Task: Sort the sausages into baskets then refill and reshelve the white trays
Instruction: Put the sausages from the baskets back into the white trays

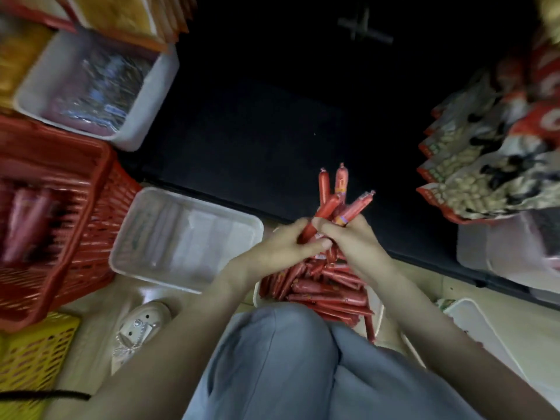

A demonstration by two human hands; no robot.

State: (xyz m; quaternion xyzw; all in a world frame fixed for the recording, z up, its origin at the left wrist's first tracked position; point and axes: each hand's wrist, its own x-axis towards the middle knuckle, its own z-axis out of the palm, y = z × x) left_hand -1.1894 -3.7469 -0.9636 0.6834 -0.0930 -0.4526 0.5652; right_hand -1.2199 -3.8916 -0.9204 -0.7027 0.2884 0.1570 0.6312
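Note:
Several red wrapped sausages (339, 195) fan upward out of my two hands, above a white tray (376, 301) piled with more sausages (324, 291). My right hand (354, 237) grips the bundle from the right. From the left, my left hand (285, 247) pinches one sausage of that bundle. An empty white tray (181, 237) lies on the floor left of my hands. A red basket (57, 213) holding a few sausages stands further left, with a yellow basket (33, 359) in front of it.
A dark, empty shelf opening lies ahead. A white tray of packets (97, 86) sits at upper left, snack bags (491, 165) hang at right over another white tray (509, 250). My knee in grey trousers and a white shoe (139, 331) fill the foreground.

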